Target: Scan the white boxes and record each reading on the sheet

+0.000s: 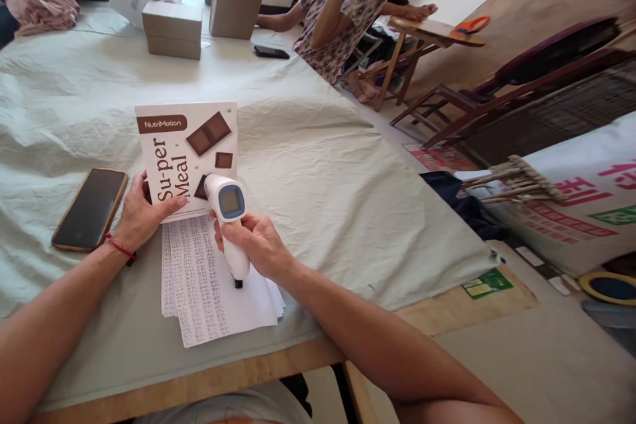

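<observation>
My left hand [144,211] is closed on the lower left corner of a white box [211,139] printed "NutriMotion Su-per Meal" with chocolate pieces, its thumb across the front. In my right hand [258,242] is a white infrared thermometer [233,238] with a blue-framed screen, its front end pointing at the box's lower right area. Whether the two touch I cannot tell. Under them lies a stack of paper sheets [203,285] covered in rows of small writing. A dark phone in a brown case [89,209] rests left of my left hand.
A pale cloth [338,199] covers the table, creased on the right. Two brown boxes, one left [173,30] and one right [235,12], stand at the far side near another phone [271,52]. People sit around the far end. A wooden chair [467,96] stands right.
</observation>
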`<state>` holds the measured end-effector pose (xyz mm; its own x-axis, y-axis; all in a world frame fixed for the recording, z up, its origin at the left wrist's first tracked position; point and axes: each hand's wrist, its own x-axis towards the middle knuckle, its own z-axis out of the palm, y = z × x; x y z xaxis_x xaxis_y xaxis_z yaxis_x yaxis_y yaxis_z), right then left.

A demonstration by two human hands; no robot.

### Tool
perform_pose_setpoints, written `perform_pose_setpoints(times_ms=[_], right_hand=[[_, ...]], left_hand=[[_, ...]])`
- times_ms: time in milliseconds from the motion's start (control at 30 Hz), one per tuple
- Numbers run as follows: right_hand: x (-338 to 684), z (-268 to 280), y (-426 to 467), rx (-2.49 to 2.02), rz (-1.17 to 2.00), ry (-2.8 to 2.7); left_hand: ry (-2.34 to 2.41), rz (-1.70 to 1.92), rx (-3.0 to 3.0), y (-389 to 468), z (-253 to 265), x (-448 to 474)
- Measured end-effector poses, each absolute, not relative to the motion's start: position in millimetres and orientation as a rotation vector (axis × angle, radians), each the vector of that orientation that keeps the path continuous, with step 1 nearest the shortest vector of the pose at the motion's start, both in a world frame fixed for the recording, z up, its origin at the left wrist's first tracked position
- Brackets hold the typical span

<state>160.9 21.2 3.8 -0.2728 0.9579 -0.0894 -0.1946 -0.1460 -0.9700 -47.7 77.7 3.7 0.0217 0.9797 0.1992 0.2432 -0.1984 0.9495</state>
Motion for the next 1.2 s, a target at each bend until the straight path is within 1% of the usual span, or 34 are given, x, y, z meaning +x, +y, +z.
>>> perform_pose_setpoints(times_ms=[167,300,600,700,767,867,933,1000,1067,1200], right_hand=[[176.4,8.9,32.5,-1.042,1.347,-1.084],[190.6,13.4,46.1,-1.106,1.237,-1.018],[205.9,11.3,60.9,-1.153,1.164,-0.97],[213.2,12.8,61.4,-1.243,1.095,-1.13],[219.7,15.0,61.4,-1.43,0.977,-1.368],[226.0,17.5,60.9,-1.799,0.618,-1.797],[225.9,17.7,60.2,-1.967,0.42,-1.989],[223.8,16.7,59.5,-2.063,0.353,-2.085],[222.0,15.5,58.7,-2.111,0.349,-2.133],[222.4,14.7,55.2,-2.08,0.284,-2.149]], left_hand=[[1.337,1.217,1.582,80.1,0.1,-50.2],[1.337,1.228,1.587,81.4,-0.6,-51.5],[1.407,1.19,1.626,82.0,2.5,-53.5],[1.403,1.192,1.591,81.3,4.4,-52.4],[1.396,1.201,1.55,80.8,5.3,-51.3],[1.371,1.209,1.522,79.8,6.5,-50.2],[1.369,1.195,1.535,78.7,7.5,-49.8],[1.372,1.181,1.555,77.4,8.2,-49.6],[1.353,1.196,1.564,76.4,8.5,-49.6],[1.336,1.293,1.582,78.9,7.0,-51.3]])
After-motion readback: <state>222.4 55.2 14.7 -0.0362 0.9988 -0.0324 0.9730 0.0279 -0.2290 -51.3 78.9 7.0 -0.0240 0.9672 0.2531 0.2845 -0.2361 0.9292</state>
